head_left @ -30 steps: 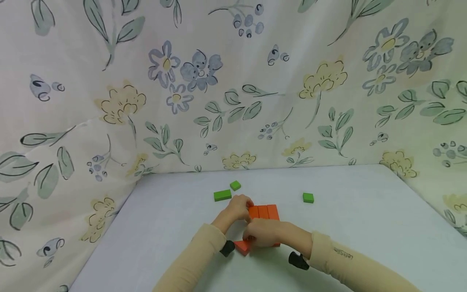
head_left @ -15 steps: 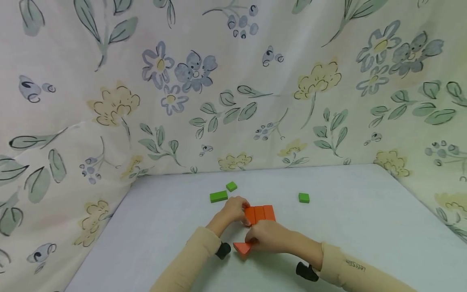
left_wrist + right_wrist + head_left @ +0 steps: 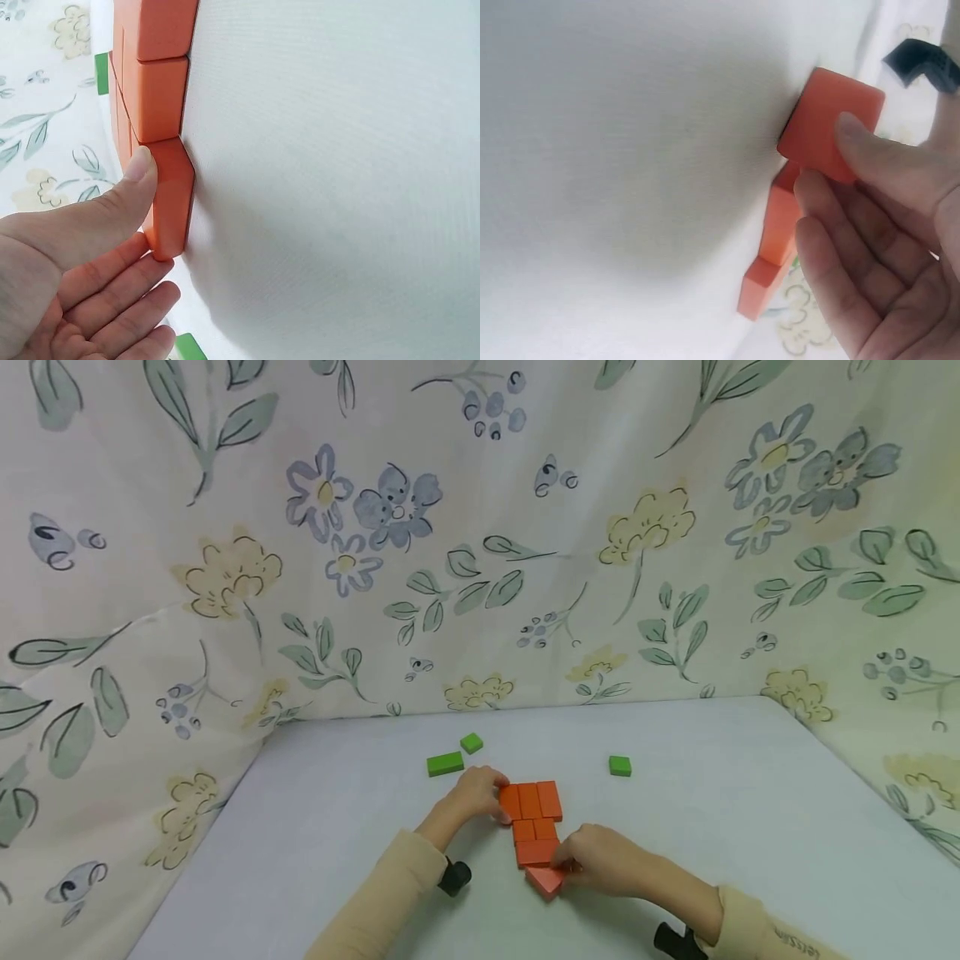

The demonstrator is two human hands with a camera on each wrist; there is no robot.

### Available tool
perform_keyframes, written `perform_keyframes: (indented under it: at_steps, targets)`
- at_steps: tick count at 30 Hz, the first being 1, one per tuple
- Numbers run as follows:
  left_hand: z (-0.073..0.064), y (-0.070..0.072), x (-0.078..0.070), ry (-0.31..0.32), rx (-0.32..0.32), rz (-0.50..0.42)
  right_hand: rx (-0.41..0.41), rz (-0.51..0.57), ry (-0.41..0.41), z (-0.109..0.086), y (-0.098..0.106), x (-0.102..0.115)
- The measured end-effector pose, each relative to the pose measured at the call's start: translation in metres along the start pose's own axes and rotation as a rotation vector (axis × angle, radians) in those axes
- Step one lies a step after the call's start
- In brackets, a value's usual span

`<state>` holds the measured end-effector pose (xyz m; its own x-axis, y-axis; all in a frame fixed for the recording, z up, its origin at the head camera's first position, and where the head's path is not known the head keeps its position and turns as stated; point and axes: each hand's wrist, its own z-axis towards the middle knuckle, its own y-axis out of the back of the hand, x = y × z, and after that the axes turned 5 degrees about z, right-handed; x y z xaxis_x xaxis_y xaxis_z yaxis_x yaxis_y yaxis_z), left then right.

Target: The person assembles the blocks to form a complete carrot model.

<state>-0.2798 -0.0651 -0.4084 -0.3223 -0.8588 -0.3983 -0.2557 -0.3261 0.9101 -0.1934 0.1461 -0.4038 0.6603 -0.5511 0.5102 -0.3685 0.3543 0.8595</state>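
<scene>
- Left hand (image 3: 467,795): thumb and index finger parted by the end block (image 3: 509,803), gripping it; remaining fingers loosely extended.
- End block: orange, leftmost in a row of 3.
- Right hand (image 3: 606,860): thumb and fingers nearly closed, pinching 1 triangular block (image 3: 543,882).
- Triangular block: just beside the long orange block (image 3: 534,854), on its near side.
- Green blocks (image 3: 446,763): 3, on white table (image 3: 315,827).

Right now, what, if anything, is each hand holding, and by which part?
Right hand: the triangular block, pinched at its right-hand corner. Left hand: the far row's leftmost block, gripped by its left side.
</scene>
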Motion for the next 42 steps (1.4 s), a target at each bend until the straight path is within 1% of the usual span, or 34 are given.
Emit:
perform_keyframes:
  at_steps: [5, 11, 14, 19, 20, 26, 30, 32, 36, 42]
  targets:
    - [-0.004, -0.002, 0.003, -0.015, 0.006, -0.004, -0.015, 0.026, -0.033, -0.003, -0.005, -0.004]
    - [-0.007, -0.003, 0.007, -0.021, 0.011, -0.032, -0.075, 0.061, -0.069, -0.004, -0.006, -0.002]
    - [-0.008, -0.003, 0.008, -0.037, 0.002, -0.036, -0.114, 0.046, -0.051, -0.004, -0.007, 0.001]
    - [-0.009, -0.007, 0.011, -0.059, -0.026, -0.041, -0.142, 0.011, -0.015, 0.000, -0.011, 0.001]
    - [-0.009, -0.008, 0.011, -0.059, -0.034, -0.043, -0.141, 0.008, -0.018, 0.000, -0.012, 0.001]
    - [-0.012, -0.012, 0.010, -0.028, -0.091, -0.094, -0.153, 0.015, -0.016, 0.003, -0.013, 0.003]
    - [-0.013, -0.012, 0.008, -0.020, -0.130, -0.092, -0.153, 0.010, -0.015, 0.005, -0.013, 0.004]
    - [-0.013, -0.012, 0.007, -0.014, -0.140, -0.091, -0.150, 0.002, -0.011, 0.006, -0.012, 0.004]
    - [-0.012, -0.012, 0.006, 0.002, -0.137, -0.102, -0.153, -0.024, 0.000, 0.007, -0.012, 0.004]
    - [-0.009, -0.013, 0.007, 0.015, -0.111, -0.129, -0.158, -0.041, 0.011, 0.007, -0.011, 0.002]
